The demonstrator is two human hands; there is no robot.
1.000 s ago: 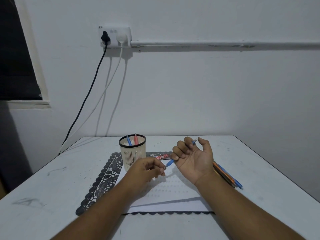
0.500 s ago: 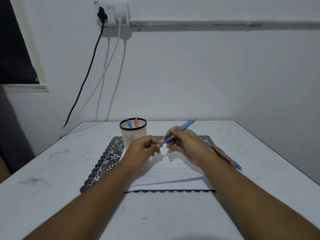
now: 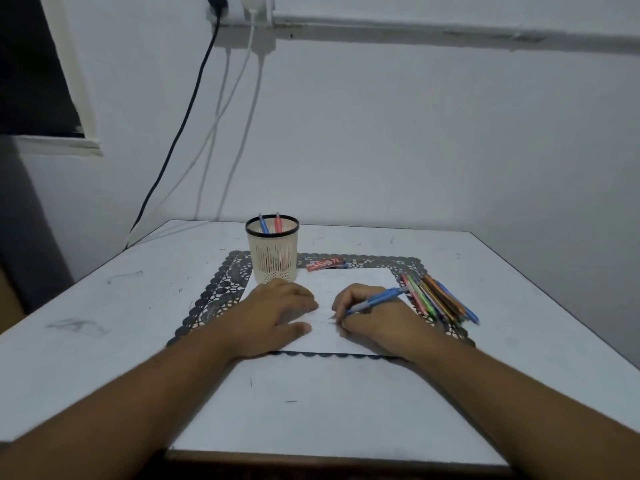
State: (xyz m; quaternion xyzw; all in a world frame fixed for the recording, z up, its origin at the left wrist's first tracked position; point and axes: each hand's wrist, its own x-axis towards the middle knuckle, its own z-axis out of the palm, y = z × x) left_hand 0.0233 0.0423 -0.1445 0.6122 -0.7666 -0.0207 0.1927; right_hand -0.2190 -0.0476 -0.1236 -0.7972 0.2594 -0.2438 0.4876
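Observation:
A white sheet of paper (image 3: 349, 277) lies on a black lace placemat (image 3: 214, 296) in the middle of the table. My right hand (image 3: 374, 315) grips a blue pen (image 3: 375, 300) in a writing hold, its tip down on the paper. Flat on the left part of the sheet rests my left hand (image 3: 277, 315), fingers straight and palm down. Behind it stands a cream mesh pen cup (image 3: 272, 252) with a black rim, holding a blue pen and a red pen.
A bundle of coloured pens (image 3: 438, 297) lies on the placemat right of the paper. A small red packet (image 3: 325, 264) lies behind the sheet. The grey table (image 3: 311, 403) meets a white wall; cables hang from a socket (image 3: 239, 8) at the upper left.
Both hands came down from holding the pen in the air. The left hand let go and now lies flat on the paper; the right hand set the pen tip on the sheet.

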